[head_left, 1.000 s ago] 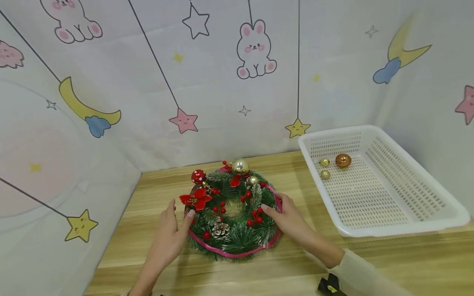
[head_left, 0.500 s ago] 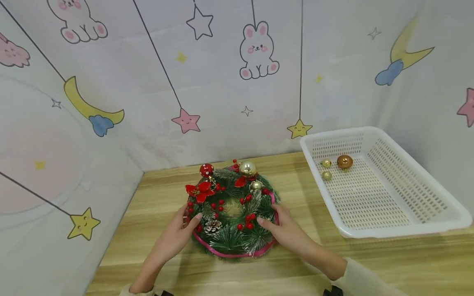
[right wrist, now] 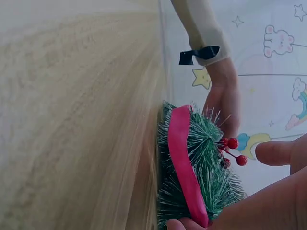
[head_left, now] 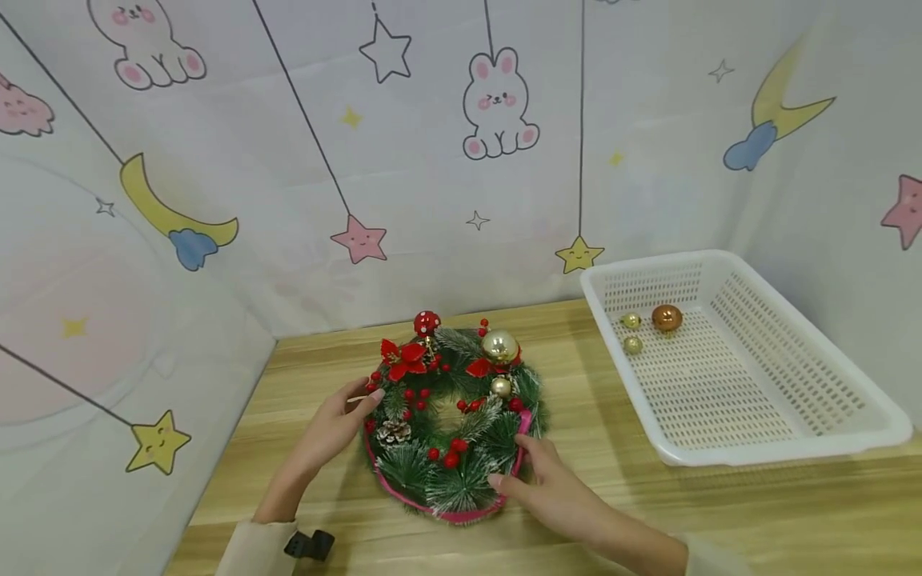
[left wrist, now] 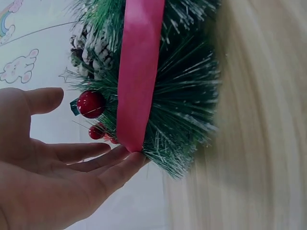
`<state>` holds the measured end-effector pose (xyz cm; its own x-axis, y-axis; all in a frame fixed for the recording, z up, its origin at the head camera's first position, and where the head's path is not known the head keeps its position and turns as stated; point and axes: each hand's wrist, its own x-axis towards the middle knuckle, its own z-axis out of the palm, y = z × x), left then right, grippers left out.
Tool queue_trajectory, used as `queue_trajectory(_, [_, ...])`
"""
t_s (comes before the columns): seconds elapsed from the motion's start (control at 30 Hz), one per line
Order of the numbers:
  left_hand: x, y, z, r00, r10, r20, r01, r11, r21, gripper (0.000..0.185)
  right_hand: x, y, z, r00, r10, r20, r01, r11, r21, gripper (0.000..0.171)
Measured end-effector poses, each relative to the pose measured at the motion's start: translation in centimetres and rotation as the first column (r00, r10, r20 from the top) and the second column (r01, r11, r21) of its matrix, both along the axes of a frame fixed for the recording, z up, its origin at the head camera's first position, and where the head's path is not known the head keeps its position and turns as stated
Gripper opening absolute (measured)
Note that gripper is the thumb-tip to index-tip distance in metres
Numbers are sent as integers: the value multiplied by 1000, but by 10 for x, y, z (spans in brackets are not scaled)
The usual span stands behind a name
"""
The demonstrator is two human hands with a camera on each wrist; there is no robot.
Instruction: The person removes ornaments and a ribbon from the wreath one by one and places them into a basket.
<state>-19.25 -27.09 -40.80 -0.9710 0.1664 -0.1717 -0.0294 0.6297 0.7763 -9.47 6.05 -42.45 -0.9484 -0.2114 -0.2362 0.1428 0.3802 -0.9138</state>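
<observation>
Hands — left, right — open, fingertips touching the wreath.

One wreath, one basket, three baubles, two hands

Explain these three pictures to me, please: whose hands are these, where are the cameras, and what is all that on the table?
No machine here: a person works with two bare hands. The wide picture comes from a camera on the person's head; the two close ones come from cameras on each wrist. On the wooden table lies a Christmas wreath with a pink ribbon, red berries, a pine cone and gold balls. The left hand touches its left edge with straight fingers. The right hand rests at its near right edge, fingertips on the ribbon; no clear grip shows. To the right stands a white basket holding three small balls.
</observation>
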Motion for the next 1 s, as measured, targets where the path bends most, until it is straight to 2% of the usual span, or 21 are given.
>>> queue_trajectory(0.13, [-4, 0, -2, 1000, 1, -14, -1, 1000, 4, 80, 3, 3, 1, 1000, 15, 6, -15, 1000, 14, 89])
queue_trajectory(0.27, [0, 2, -1, 999, -6, -49, 5, 1000, -26, 79, 1, 12, 11, 999, 47, 4, -47, 997, 57, 89])
queue_trajectory(0.4, [8, 9, 3, 990, -31, -136, 14, 992, -124, 79, -4, 22, 27, 996, 85, -24, -82, 992, 96, 84])
queue_trajectory(0.57, [17, 25, 8, 967, -86, -241, 18, 962, -272, 86, -12, 36, 55, 984, 135, -119, -119, 984, 131, 77])
queue_trajectory(0.8, [33, 40, 8, 926, -177, -333, 39, 923, -383, 88, -30, 52, 97, 960, 238, -146, -211, 961, 180, 68])
queue_trajectory(0.9, [38, 44, 5, 910, -213, -357, 40, 900, -434, 87, -39, 56, 111, 943, 283, -175, -241, 943, 228, 63])
queue_trajectory(1.0, [44, 48, 3, 900, -241, -364, 37, 872, -487, 86, -51, 56, 117, 913, 339, -227, -273, 922, 276, 57])
